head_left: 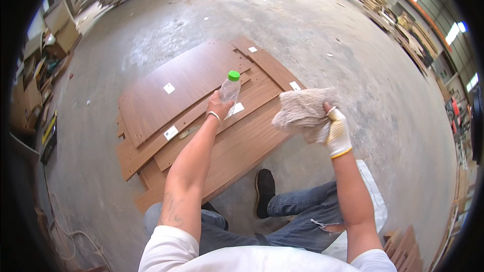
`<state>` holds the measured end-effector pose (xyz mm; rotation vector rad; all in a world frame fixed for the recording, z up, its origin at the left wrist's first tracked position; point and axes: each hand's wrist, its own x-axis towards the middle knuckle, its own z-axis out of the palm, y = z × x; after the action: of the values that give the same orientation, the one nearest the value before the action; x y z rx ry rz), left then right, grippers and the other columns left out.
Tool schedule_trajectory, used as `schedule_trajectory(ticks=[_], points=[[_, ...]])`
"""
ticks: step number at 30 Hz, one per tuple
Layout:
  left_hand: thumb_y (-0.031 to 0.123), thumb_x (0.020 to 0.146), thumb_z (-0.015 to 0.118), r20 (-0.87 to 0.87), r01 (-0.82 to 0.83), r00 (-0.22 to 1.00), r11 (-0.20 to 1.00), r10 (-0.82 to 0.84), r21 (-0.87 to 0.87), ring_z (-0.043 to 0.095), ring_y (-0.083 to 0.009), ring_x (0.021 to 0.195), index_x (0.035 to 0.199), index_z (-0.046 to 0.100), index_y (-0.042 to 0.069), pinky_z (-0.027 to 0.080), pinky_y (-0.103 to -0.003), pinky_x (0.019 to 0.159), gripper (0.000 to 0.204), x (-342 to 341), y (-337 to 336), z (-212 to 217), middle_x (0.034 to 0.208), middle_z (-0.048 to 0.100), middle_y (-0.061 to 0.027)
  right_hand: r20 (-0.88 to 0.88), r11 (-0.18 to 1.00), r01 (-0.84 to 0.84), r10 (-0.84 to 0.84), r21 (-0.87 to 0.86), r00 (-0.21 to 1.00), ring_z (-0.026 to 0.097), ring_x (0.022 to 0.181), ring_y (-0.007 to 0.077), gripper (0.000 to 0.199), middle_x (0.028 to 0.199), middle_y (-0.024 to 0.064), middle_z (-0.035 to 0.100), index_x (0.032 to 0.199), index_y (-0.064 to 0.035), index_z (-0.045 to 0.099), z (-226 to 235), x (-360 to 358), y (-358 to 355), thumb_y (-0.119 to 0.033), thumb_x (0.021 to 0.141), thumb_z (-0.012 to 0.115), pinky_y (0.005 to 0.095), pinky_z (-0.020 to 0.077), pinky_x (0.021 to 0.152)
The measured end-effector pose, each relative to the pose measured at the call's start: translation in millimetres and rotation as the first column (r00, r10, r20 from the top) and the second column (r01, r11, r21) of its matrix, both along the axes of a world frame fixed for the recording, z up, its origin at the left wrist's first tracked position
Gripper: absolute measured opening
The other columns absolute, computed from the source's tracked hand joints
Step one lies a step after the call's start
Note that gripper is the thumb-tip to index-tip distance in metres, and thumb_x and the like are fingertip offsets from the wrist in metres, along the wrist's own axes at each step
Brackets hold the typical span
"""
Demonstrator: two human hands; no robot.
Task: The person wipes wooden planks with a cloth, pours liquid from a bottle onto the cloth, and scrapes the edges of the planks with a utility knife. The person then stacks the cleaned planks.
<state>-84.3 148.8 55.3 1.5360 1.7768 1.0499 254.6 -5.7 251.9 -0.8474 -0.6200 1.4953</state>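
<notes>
The bottle is in the left hand, above the brown boards. Its long axis runs almost straight away from the person, with a small lean to the right, and the green cap points to the far side. The bottom end is partly behind the hand, so I cannot tell if it touches the board under it. The bottle is of clear plastic, with rounded shoulders and a smooth round cap. The fingers of the left hand are curled around the lower body of the bottle; the hand is bare, and a pale band goes around the wrist.

The right hand wears a white knitted glove with a yellow edge at the cuff. It pinches the right end of a cloth, and one bare digit presses on the top of it; the other fingers are mostly hidden, so I cannot tell how they stand. The cloth is beige, soft and wrinkled, folded in several layers, and its longer side lies from left to right, beyond the near edge of the boards.

The boards are flat, with wood grain and straight edges, laid over one another at a slant, and white square labels are on them. Under them is a grey concrete floor, smooth and stained
</notes>
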Motion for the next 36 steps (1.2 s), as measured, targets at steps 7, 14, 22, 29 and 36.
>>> schedule_trajectory(ticks=[7,14,22,29,36], points=[[0.039,0.078,0.082,-0.448,0.335,0.863,0.929,-0.235,0.156,0.068,-0.0374,0.104,0.109,0.063,0.005,0.054,-0.045,0.088,0.050,-8,-43,146,0.105,0.069,-0.0181,-0.163,1.000,-0.026,0.028,0.013,0.986,0.067,0.118,0.0374,0.042,0.132,0.0215,0.066,0.139,0.0051,0.055,-27,6,-10,-0.007,0.099,0.054,0.0522,0.0552,0.105],[0.031,0.083,0.076,-0.750,0.343,0.652,0.926,-0.114,0.157,0.067,-0.0366,0.108,0.109,0.066,0.008,0.053,-0.048,0.091,0.036,-1,-116,214,0.111,0.070,-0.0188,-0.238,0.984,-0.170,0.178,0.051,0.955,0.064,0.126,0.0410,0.049,0.139,0.0224,0.062,0.146,0.0022,0.050,-53,-13,-8,-0.006,0.098,0.050,0.0568,0.0528,0.109],[0.017,0.089,0.070,-0.735,0.385,0.673,0.890,-0.089,0.244,0.070,-0.0387,0.093,0.108,0.070,0.009,0.055,-0.051,0.081,0.020,-21,-127,163,0.102,0.073,-0.0186,-0.457,0.986,-0.123,0.160,0.110,0.875,0.058,0.134,0.0427,0.054,0.147,0.0195,0.059,0.150,-0.0043,0.049,-73,-53,-37,-0.037,0.108,0.053,0.0631,0.0453,0.115],[0.036,0.088,0.076,-0.623,0.243,0.780,0.948,-0.064,0.207,0.068,-0.0332,0.094,0.109,0.069,0.003,0.053,-0.048,0.081,0.040,-35,-126,156,0.102,0.071,-0.0170,-0.523,0.961,-0.013,0.161,0.276,0.837,0.057,0.135,0.0421,0.062,0.149,0.0203,0.057,0.152,-0.0045,0.048,-39,-45,-91,-0.039,0.101,0.060,0.0620,0.0430,0.116],[0.037,0.091,0.076,-0.477,0.153,0.872,0.987,-0.110,0.051,0.068,-0.0250,0.095,0.114,0.070,0.005,0.053,-0.044,0.083,0.040,-47,-108,150,0.105,0.071,-0.0126,-0.518,0.931,-0.076,0.264,0.356,0.814,0.048,0.144,0.0432,0.074,0.156,0.0222,0.049,0.158,-0.0034,0.039,-9,-60,-102,-0.040,0.098,0.064,0.0626,0.0364,0.122]])
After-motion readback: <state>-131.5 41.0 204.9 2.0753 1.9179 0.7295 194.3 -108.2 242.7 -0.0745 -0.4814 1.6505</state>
